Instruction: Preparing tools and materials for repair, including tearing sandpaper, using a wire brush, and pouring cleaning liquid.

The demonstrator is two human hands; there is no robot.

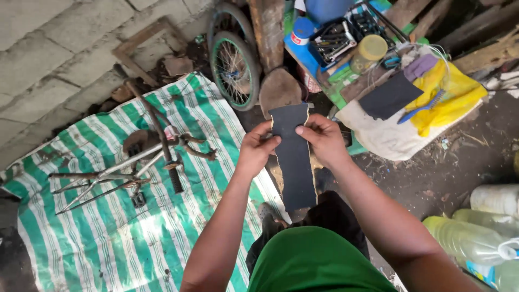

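Both my hands hold up a long black strip of sandpaper [294,162] in front of me. My left hand [257,147] pinches its left edge near the top. On the opposite edge, at about the same height, my right hand [323,138] grips it. The strip hangs down towards my lap, and its top end has a notched, torn outline. Below it are my green shirt and dark shorts.
A rusty bicycle frame [130,167] lies on a green-and-white striped tarp [108,238] at left. Two small wheels [233,59] lean by a wooden post. At right, a low table [378,135] holds another black sheet [390,96], a blue brush, yellow cloth and a tool tray. Plastic bottles [476,232] lie at lower right.
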